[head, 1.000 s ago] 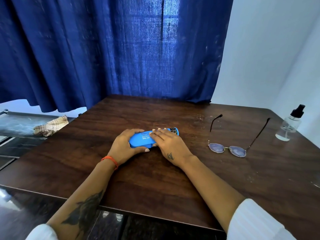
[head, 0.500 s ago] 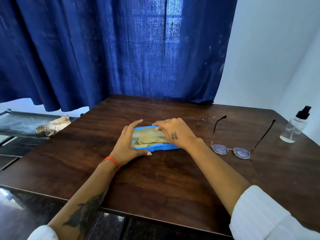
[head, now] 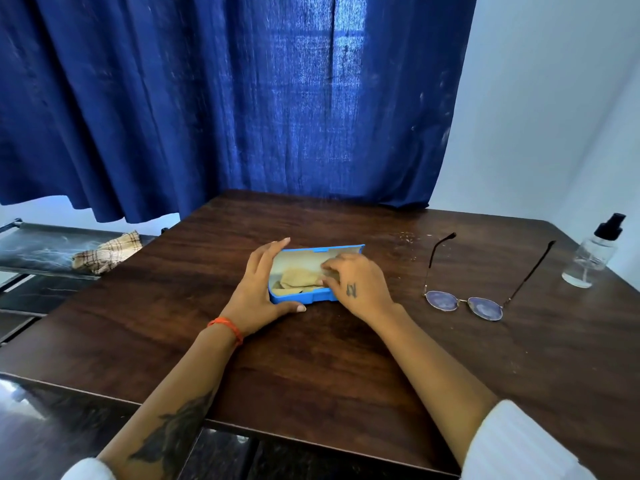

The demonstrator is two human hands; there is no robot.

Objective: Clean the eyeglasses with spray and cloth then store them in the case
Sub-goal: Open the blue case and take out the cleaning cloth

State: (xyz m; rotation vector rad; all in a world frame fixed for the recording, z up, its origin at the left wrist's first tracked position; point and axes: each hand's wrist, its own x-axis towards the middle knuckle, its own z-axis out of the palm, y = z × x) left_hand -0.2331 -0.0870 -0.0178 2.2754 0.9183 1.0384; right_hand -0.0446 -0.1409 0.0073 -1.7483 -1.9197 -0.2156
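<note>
Now the blue case (head: 300, 298) is seen lying open at the middle of the bench (head: 311, 368), whereas a second ago it was shut under both hands; its lid is stood up at the far side and a folded tan cloth (head: 298, 278) is exposed inside. The case is braced at its 9 o'clock end by the left hand (head: 258, 292), whose fingers are kept straight along the end wall with the thumb laid flat on the bench in front. The right hand (head: 356, 285) has been brought over the 3 o'clock half of the case, its fingers curled down at the cloth; whether the cloth is already pinched cannot be told. The eyeglasses (head: 465, 303) are left untouched at 3 o'clock of the case, lenses down and temples spread, and the spray bottle (head: 594, 258) is stood farther out toward 2 o'clock, well apart from both hands. It is judged that the cloth is being fetched, so spraying and wiping are not yet begun, and storage remains last
</note>
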